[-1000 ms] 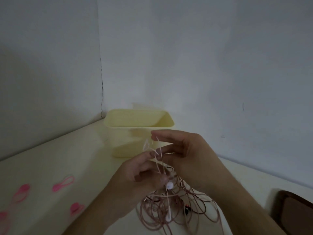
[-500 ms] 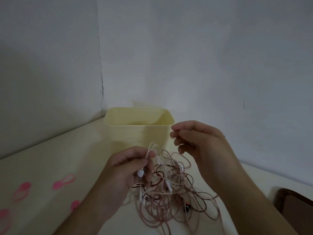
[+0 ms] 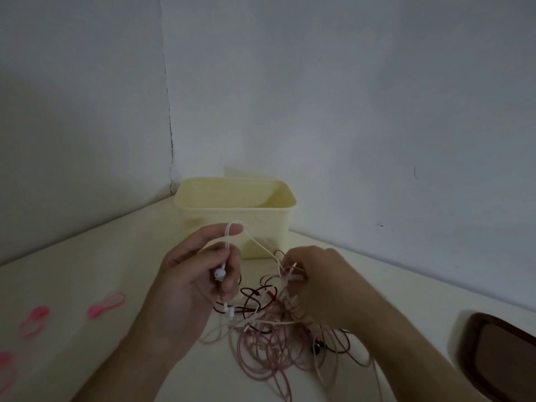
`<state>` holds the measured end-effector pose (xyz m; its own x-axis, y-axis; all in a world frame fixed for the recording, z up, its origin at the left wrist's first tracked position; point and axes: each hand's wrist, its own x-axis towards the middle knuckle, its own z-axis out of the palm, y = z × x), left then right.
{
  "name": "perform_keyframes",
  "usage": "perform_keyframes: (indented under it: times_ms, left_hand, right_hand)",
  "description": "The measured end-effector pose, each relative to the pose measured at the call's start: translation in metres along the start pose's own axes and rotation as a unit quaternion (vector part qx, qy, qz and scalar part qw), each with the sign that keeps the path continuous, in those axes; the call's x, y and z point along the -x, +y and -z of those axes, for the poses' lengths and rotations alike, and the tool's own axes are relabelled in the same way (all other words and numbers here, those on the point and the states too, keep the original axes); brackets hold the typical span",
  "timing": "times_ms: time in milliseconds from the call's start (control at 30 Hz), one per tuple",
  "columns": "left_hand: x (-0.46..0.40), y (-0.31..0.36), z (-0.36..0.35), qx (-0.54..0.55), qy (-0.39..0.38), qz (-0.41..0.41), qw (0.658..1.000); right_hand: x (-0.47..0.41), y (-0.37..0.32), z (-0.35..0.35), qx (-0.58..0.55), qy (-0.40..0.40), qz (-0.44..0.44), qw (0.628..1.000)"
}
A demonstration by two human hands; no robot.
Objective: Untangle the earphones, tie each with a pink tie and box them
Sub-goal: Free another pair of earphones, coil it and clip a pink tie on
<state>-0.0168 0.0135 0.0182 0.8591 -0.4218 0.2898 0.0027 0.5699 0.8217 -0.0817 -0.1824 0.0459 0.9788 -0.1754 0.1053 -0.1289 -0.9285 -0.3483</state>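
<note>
Here the pale tabletop (image 3: 87,274) runs into a corner of grey walls, and at its far middle stands the yellow box (image 3: 236,211), open at the top, with nothing visible inside from this angle. At the near right edge lies part of a dark brown tray (image 3: 501,352). The tangle of earphones (image 3: 278,338) sprawls on the tabletop just in front of the box, pinkish and dark red cords looped over one another, with a small black earbud (image 3: 316,347) at its right side. The left hand (image 3: 191,285) is raised above the tangle's left edge, its grip pinched on a white cord (image 3: 229,239) that loops over the forefinger, a white earbud (image 3: 219,274) hanging against the palm. From that loop the cord slants down to the right hand (image 3: 322,282), whose curled fingers grasp strands at the top of the heap. Well apart at the near left lie the pink ties (image 3: 106,306), several flat loops scattered on the tabletop, the nearest ones partly cut off by the frame.
</note>
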Motion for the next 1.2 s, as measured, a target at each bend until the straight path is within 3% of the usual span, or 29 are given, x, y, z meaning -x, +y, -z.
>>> perform_keyframes:
  times_ms: [133,333,433,567,733,867,967,1067,1200]
  left_hand:
    - [-0.007,-0.002,0.007,-0.026,0.067,0.003,0.997]
    - [-0.005,-0.008,0.007,-0.074,0.082,-0.002,0.994]
    - [-0.003,-0.009,0.006,-0.109,0.058,-0.007,0.992]
    - [-0.001,-0.011,0.002,-0.185,0.017,0.002,0.983]
    - [0.003,-0.014,-0.003,-0.211,-0.046,0.034,0.976]
    - [0.001,-0.014,0.003,-0.224,0.011,-0.005,0.975]
    - [0.003,-0.012,0.001,-0.325,0.020,-0.050,0.944]
    - [0.004,-0.012,-0.006,-0.371,-0.033,-0.045,0.927]
    - [0.004,-0.015,-0.009,-0.398,-0.037,-0.049,0.915]
  right_hand:
    - [0.004,0.000,0.029,-0.206,0.099,-0.005,0.973]
    - [0.011,-0.011,0.044,-0.418,0.247,0.033,0.873]
    - [0.015,-0.010,0.049,-0.446,0.280,0.080,0.846]
    - [0.018,-0.008,0.053,-0.402,0.311,0.140,0.850]
    - [0.019,-0.009,0.053,-0.382,0.265,0.124,0.876]
    - [0.019,-0.010,0.052,-0.341,0.203,0.095,0.913]
    - [0.017,-0.015,0.045,-0.326,0.131,0.098,0.931]
    - [0.017,-0.021,0.036,-0.349,0.077,0.120,0.926]
    - [0.015,-0.022,0.034,-0.425,0.097,0.117,0.892]
